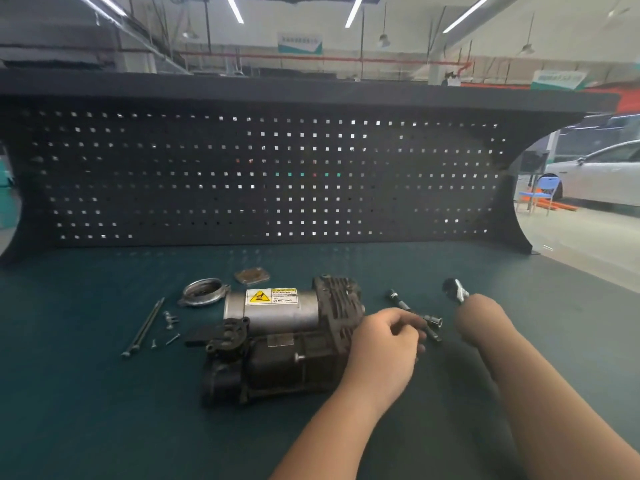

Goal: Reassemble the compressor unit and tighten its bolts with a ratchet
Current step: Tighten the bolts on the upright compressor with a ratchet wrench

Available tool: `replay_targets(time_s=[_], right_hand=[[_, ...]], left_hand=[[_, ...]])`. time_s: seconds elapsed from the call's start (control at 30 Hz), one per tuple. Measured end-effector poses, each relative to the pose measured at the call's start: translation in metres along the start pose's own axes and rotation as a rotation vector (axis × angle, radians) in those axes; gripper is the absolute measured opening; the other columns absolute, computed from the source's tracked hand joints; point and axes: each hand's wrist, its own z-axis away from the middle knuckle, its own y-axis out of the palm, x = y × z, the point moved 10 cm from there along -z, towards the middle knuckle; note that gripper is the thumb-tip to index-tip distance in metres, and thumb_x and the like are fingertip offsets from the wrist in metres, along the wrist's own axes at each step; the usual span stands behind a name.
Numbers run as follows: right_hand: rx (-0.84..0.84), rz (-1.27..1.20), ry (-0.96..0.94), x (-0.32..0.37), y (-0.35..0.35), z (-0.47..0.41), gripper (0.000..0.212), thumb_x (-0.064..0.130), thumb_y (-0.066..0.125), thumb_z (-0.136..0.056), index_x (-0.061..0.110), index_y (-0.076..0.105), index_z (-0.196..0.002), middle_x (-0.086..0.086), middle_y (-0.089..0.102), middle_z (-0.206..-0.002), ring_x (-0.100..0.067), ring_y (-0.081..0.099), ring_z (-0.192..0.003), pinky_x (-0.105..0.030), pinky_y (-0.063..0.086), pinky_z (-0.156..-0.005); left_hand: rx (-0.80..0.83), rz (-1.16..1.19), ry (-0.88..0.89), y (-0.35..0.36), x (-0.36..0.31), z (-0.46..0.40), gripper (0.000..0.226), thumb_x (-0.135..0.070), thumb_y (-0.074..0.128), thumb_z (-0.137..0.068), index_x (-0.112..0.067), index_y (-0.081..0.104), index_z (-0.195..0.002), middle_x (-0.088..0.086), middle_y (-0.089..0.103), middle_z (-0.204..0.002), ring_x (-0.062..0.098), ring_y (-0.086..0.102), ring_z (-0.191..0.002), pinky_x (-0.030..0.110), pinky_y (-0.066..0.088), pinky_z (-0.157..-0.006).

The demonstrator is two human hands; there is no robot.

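The compressor unit [277, 337] lies on its side on the green bench [104, 410], its silver cylinder bearing a yellow warning label [272, 296]. The left hand [384, 344] has its fingers curled around a dark extension bar [414, 315] just right of the compressor. The right hand [479, 322] grips the ratchet [455, 289], whose head sticks up above the fist. Left of the unit lie two long bolts [143, 327], small screws [169, 320], a round metal cover [204, 292] and a square gasket plate [251, 275].
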Motion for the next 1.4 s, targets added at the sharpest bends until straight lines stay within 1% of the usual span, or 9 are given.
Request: replay_targets(time_s=[0.07, 0.17, 0.27, 0.37, 0.47, 0.6, 0.73, 1.03, 1.4], right_hand=[[-0.155, -0.178, -0.081, 0.013, -0.029, 0.009, 0.012, 0.011, 0.047, -0.096, 0.000, 0.051, -0.095, -0.016, 0.054, -0.085, -0.028, 0.048, -0.068, -0.031, 0.037, -0.061], [-0.137, -0.731, -0.307, 0.041, -0.055, 0.042, 0.041, 0.041, 0.049, -0.096, 0.005, 0.051, -0.077, -0.006, 0.053, -0.056, -0.020, 0.046, -0.043, -0.028, 0.038, -0.046], [0.314, -1.192, -0.415, 0.083, -0.042, 0.095, 0.040, 0.047, 0.057, -0.092, 0.014, 0.052, -0.071, 0.002, 0.037, -0.045, -0.015, 0.035, -0.034, -0.021, 0.032, -0.036], [0.741, -1.300, -0.466, 0.120, -0.018, 0.148, 0.029, 0.042, 0.060, -0.085, 0.015, 0.059, -0.077, -0.001, 0.035, -0.046, -0.013, 0.031, -0.033, -0.018, 0.029, -0.034], [1.054, -1.312, -0.452, 0.140, 0.008, 0.184, 0.040, 0.052, 0.052, -0.083, 0.014, 0.057, -0.070, 0.000, 0.032, -0.046, -0.010, 0.030, -0.032, -0.017, 0.030, -0.032], [1.281, -1.464, -0.336, 0.147, 0.020, 0.193, 0.059, 0.059, 0.040, -0.090, 0.009, 0.054, -0.062, 0.003, 0.030, -0.042, -0.007, 0.022, -0.029, -0.015, 0.022, -0.029], [1.289, -1.501, -0.378, 0.147, 0.011, 0.188, 0.050, 0.051, 0.040, -0.092, 0.009, 0.062, -0.072, 0.003, 0.029, -0.048, -0.008, 0.013, -0.038, -0.019, 0.016, -0.032], [1.069, -1.317, -0.415, 0.146, 0.019, 0.187, 0.042, 0.049, 0.055, -0.080, 0.011, 0.061, -0.063, 0.002, 0.027, -0.051, -0.008, 0.022, -0.033, -0.016, 0.018, -0.032], [0.958, -1.304, -0.420, 0.146, 0.031, 0.186, 0.044, 0.048, 0.054, -0.085, 0.010, 0.069, -0.068, 0.000, 0.034, -0.053, -0.007, 0.028, -0.036, -0.016, 0.024, -0.029]], left_hand=[[-0.030, 0.081, 0.018, -0.007, -0.006, -0.002, 0.037, 0.004, 0.039, -0.095, -0.021, 0.063, -0.084, -0.005, 0.064, -0.078, -0.003, 0.061, -0.061, 0.020, 0.053, -0.070], [-0.116, 0.272, 0.061, -0.028, -0.016, -0.010, 0.034, 0.006, 0.039, -0.098, -0.018, 0.062, -0.095, 0.000, 0.066, -0.092, 0.004, 0.066, -0.077, 0.022, 0.055, -0.083], [-0.179, 0.528, 0.097, -0.051, -0.024, -0.014, 0.023, -0.008, 0.047, -0.102, -0.027, 0.060, -0.105, -0.008, 0.066, -0.103, 0.008, 0.069, -0.093, 0.022, 0.054, -0.087], [-0.174, 0.725, 0.122, -0.069, -0.033, -0.013, 0.018, -0.024, 0.044, -0.104, -0.031, 0.057, -0.114, -0.010, 0.072, -0.104, 0.012, 0.071, -0.096, 0.026, 0.056, -0.083], [-0.311, 0.435, 0.199, -0.094, -0.040, -0.007, 0.024, -0.021, 0.041, -0.105, -0.027, 0.064, -0.107, 0.000, 0.072, -0.110, 0.016, 0.065, -0.108, 0.034, 0.050, -0.098], [-0.312, -0.209, 0.392, -0.089, -0.066, 0.002, 0.020, -0.018, 0.047, -0.102, -0.026, 0.065, -0.106, -0.007, 0.064, -0.107, -0.008, 0.054, -0.095, 0.003, 0.037, -0.083], [-0.269, -0.374, 0.488, -0.086, -0.075, 0.003, 0.024, -0.014, 0.050, -0.101, -0.018, 0.062, -0.121, -0.004, 0.050, -0.107, -0.020, 0.045, -0.090, -0.004, 0.030, -0.083], [-0.180, -0.556, 0.538, -0.101, -0.076, 0.012, 0.027, -0.015, 0.055, -0.098, -0.015, 0.062, -0.124, -0.003, 0.060, -0.109, 0.000, 0.050, -0.099, -0.001, 0.032, -0.082], [-0.238, -0.621, 0.423, -0.106, -0.056, 0.010, 0.022, -0.019, 0.050, -0.100, -0.017, 0.064, -0.117, 0.002, 0.067, -0.108, 0.019, 0.057, -0.102, 0.036, 0.046, -0.089]])
